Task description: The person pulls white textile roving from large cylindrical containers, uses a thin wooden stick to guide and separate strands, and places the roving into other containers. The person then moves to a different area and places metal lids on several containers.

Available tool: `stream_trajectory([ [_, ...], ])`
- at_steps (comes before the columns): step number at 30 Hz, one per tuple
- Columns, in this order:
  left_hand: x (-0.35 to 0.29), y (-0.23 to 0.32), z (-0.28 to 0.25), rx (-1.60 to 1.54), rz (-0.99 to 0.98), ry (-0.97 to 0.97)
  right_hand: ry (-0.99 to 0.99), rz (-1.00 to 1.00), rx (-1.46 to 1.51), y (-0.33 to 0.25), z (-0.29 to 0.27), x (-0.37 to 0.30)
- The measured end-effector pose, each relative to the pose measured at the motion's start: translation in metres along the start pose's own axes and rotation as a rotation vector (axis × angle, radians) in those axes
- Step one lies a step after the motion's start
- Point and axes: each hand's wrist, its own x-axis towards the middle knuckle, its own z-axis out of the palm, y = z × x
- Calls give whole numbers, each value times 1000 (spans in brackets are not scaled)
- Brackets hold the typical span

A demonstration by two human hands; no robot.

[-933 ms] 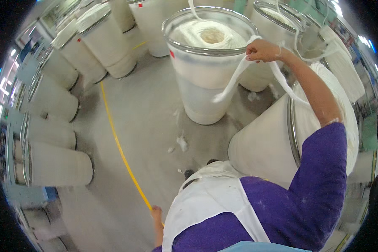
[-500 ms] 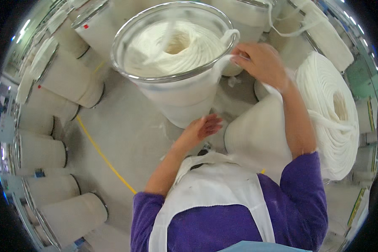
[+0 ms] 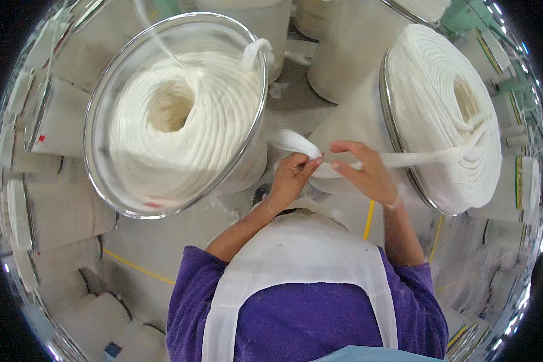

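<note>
My left hand (image 3: pixel 291 181) pinches a soft white sliver (image 3: pixel 295 142) between thumb and fingers in front of me. A loose end curls up beyond the fingertips. Close on its right, my right hand (image 3: pixel 368 176) has thumb and fingers spread, with a strand (image 3: pixel 425 158) running behind it. That strand leads to the coiled sliver (image 3: pixel 428 84) bulging over the top of the right can (image 3: pixel 387 102). To the left stands a metal-rimmed can (image 3: pixel 256 130) with a hollow coil of sliver (image 3: pixel 217 139) inside. A tail (image 3: pixel 258 53) hangs over its rim.
More white cans stand on both sides, including a can with a red mark (image 3: pixel 66 120) at the left and another can (image 3: pixel 344 54) at the far side. A yellow line (image 3: pixel 369 220) crosses the grey floor. A strand (image 3: pixel 151 27) rises from the left coil.
My view has turned right, and the left can now sits farther left. My right hand has left its rim and come down beside my left hand, which now pinches the sliver.
</note>
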Motion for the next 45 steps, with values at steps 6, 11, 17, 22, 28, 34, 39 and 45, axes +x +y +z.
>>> stream_trajectory([
  [6,2,29,-52,380,278,-108,-101,399,376,10,62,42],
  [11,-11,84,-113,754,762,5,206,584,917,20,58,51],
  [17,-19,93,-146,1215,110,-27,287,579,1218,25,57,65],
  [22,-24,70,-159,1363,350,-41,246,635,1152,18,62,77],
  [28,-32,66,-232,1306,402,-212,190,607,1182,7,76,90],
  [34,-63,67,-266,1184,365,-27,158,554,1229,-5,90,93],
  [39,-78,53,-212,221,445,234,182,572,1207,-19,86,96],
  [45,-5,16,-147,52,220,216,241,539,1133,-33,74,92],
])
